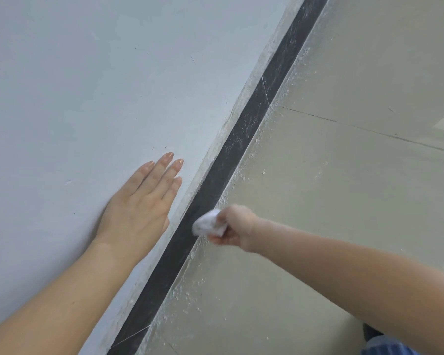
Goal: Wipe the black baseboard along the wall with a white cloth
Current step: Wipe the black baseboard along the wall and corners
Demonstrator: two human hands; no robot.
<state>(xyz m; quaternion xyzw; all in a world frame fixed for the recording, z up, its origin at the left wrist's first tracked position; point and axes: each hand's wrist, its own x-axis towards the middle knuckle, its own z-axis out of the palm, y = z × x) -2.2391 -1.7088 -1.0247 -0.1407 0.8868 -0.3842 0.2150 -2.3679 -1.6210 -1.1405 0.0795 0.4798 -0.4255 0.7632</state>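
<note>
The left hand (141,208) lies flat on the wall (87,98), fingers spread loosely. The right hand (235,228), arm outstretched, pinches the bunched white cloth (208,222) against the black baseboard (215,185) beside the dusty floor (318,201).

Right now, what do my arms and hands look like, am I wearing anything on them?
Both forearms are bare, no sleeves, gloves, watch or rings showing. The left hand has short, neat nails; the right hand is motion-blurred, so its nails can't be judged.
</note>
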